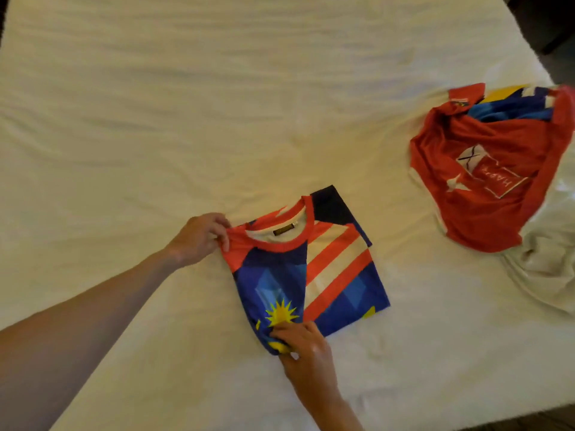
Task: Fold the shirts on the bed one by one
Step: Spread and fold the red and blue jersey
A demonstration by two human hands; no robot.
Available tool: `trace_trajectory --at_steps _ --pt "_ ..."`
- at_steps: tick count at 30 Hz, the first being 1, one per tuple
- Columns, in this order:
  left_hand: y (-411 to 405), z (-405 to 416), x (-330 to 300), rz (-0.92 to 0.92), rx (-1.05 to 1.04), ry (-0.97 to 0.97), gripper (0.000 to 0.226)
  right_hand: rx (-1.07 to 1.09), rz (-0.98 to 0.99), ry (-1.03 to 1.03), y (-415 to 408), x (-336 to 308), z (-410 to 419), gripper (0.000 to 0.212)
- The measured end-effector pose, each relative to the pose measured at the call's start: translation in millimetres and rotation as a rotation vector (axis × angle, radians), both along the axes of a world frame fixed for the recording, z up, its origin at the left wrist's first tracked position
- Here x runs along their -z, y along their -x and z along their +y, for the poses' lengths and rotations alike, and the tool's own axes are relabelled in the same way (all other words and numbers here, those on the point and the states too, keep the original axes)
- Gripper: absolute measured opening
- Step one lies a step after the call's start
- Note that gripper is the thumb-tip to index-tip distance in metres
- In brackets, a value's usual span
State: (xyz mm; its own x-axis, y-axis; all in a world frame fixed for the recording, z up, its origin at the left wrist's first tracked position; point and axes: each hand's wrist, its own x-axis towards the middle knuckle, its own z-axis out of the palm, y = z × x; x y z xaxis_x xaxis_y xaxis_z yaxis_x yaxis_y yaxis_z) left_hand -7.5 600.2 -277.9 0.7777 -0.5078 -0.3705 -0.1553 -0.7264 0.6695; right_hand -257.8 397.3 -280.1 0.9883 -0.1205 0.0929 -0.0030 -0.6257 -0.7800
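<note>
A blue shirt [326, 275] with red and white stripes, a red collar and a yellow sun lies folded into a compact rectangle near the bed's front middle. My left hand [199, 237] pinches its upper left corner by the red shoulder. My right hand [303, 346] grips the lower left corner near the yellow sun. A crumpled red shirt [485, 181] with a white print lies at the right, on top of another blue and yellow shirt [513, 105]. A white garment [544, 269] is bunched below the red one.
The bed [217, 104] is covered by a wrinkled cream sheet that fills most of the view. Its right edge runs diagonally at the top right, with dark floor [547, 29] beyond. The front edge shows at the bottom right.
</note>
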Motion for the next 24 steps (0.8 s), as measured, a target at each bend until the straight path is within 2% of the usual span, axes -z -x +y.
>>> trace_trajectory --at_steps 2,4,7,8,9,11,13,14,16,19,21,24 --pt "5.6 16.6 1.8 -0.090 -0.026 -0.001 0.042 -0.039 -0.008 -0.013 2.9 -1.3 30.7 0.017" --pt "18.5 31.2 2.0 -0.128 -0.175 -0.002 0.037 -0.152 0.046 -0.078 1.0 -7.9 65.1 0.012" --pt "62.2 47.0 5.8 -0.112 -0.568 0.003 0.038 -0.415 0.382 -0.212 -6.6 -19.4 98.8 0.024" --pt "80.5 49.9 7.8 -0.079 -0.689 0.014 0.038 -0.412 0.462 -0.209 -7.8 -20.2 100.3 0.032" --pt "99.7 51.8 9.6 -0.038 -0.796 0.027 0.036 -0.316 0.477 -0.192 -9.5 -19.5 96.2 0.039" --pt "133.3 50.6 12.5 0.032 -0.938 0.067 0.024 0.075 0.392 -0.091 -17.7 -14.7 73.7 0.045" --pt "158.4 44.9 14.1 0.078 -0.985 0.113 0.014 0.486 0.388 0.109 -31.3 -9.0 35.1 0.049" --pt "165.1 41.7 13.4 0.094 -1.002 0.125 0.013 0.605 0.448 0.165 -38.0 -6.7 13.6 0.050" --pt "165.8 35.9 12.3 0.114 -1.083 0.133 0.018 0.602 0.608 0.172 -47.4 0.1 -19.4 0.049" --pt "148.7 30.1 12.2 0.087 -1.198 0.137 0.029 0.387 0.604 0.155 -50.0 7.0 -39.3 0.035" --pt "133.6 27.5 11.8 0.073 -1.169 0.117 0.027 0.341 0.597 0.198 -54.4 6.6 -45.4 0.026" --pt "117.0 24.3 9.0 0.052 -1.033 0.071 0.013 0.264 0.547 0.252 -58.6 4.8 -53.8 0.022"
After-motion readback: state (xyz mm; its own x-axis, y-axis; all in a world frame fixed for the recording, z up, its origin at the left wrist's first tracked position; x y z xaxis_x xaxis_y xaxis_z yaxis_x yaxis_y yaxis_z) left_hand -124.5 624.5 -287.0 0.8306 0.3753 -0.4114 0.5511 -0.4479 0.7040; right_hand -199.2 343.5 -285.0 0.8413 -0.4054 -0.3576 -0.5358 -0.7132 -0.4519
